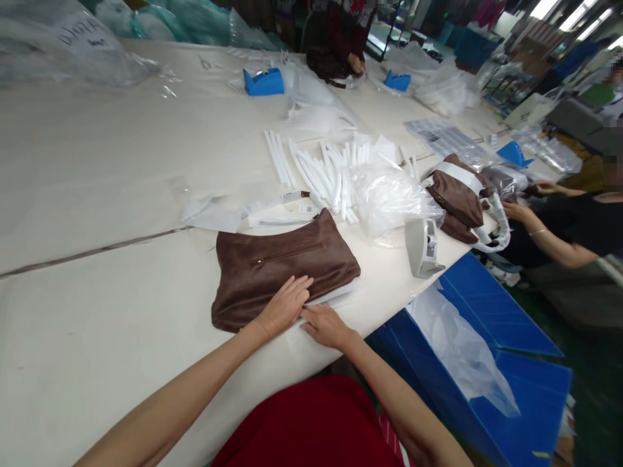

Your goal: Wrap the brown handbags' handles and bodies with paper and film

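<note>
A brown leather bag (272,266) with a zipper across its face lies flat on the white table (97,194). My left hand (287,301) rests on the bag's near edge, its fingers stretched out and lying flat. Just to the right, my right hand (324,324) touches the same edge near my left fingertips, its fingers curled. White sheet material (335,296) sticks out from under the bag beside my right hand. What my right fingertips hold, if anything, is hidden.
Beyond the bag lie white tubes (331,172) and clear plastic (389,201). A grey tape dispenser (423,246) stands at the table edge, above blue boxes (525,389). At right, a person's hands (518,213) are near another brown bag (457,201).
</note>
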Demonstrator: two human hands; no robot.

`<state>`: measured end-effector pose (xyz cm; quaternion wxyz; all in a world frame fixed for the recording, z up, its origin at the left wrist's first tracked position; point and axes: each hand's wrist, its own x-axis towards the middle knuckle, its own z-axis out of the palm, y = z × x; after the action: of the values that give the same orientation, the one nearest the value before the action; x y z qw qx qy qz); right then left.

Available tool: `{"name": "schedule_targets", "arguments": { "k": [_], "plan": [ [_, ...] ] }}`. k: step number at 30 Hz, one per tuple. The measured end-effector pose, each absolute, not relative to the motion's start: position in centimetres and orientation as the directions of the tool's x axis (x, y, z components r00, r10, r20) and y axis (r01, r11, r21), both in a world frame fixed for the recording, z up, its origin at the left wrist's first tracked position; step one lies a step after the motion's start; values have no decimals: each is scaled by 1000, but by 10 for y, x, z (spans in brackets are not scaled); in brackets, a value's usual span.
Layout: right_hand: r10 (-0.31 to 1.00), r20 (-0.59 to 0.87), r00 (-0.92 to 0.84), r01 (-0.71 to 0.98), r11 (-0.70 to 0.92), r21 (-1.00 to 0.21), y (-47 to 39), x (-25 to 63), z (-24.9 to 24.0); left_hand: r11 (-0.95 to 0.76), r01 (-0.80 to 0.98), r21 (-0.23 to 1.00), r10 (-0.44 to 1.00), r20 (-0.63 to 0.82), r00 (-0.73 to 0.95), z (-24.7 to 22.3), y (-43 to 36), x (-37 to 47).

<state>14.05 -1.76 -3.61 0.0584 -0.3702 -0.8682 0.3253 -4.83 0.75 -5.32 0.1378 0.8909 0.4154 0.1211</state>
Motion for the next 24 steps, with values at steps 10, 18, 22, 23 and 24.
{"name": "schedule_targets", "arguments": {
  "k": [10, 18, 22, 23, 24],
  "plan": [
    [758, 47, -650, 683, 610, -402, 6, 186, -31, -622, 742, 251, 782, 153, 604, -87, -4, -47],
    [696, -5, -718, 671, 691, -269, 8, 196, -71, -581, 780, 233, 764, -176, 621, -64, -2, -68],
    [616, 8, -787, 596, 764, -248, 17, 200, -74, -521, 811, 264, 796, -191, 574, -75, -8, -71],
    [590, 8, -807, 568, 780, -261, 22, 200, -73, -518, 814, 264, 796, -198, 571, -77, -8, -71],
    [570, 7, -822, 543, 787, -293, 29, 198, -69, -520, 814, 261, 794, -205, 573, -79, -8, -72]
  ]
}}
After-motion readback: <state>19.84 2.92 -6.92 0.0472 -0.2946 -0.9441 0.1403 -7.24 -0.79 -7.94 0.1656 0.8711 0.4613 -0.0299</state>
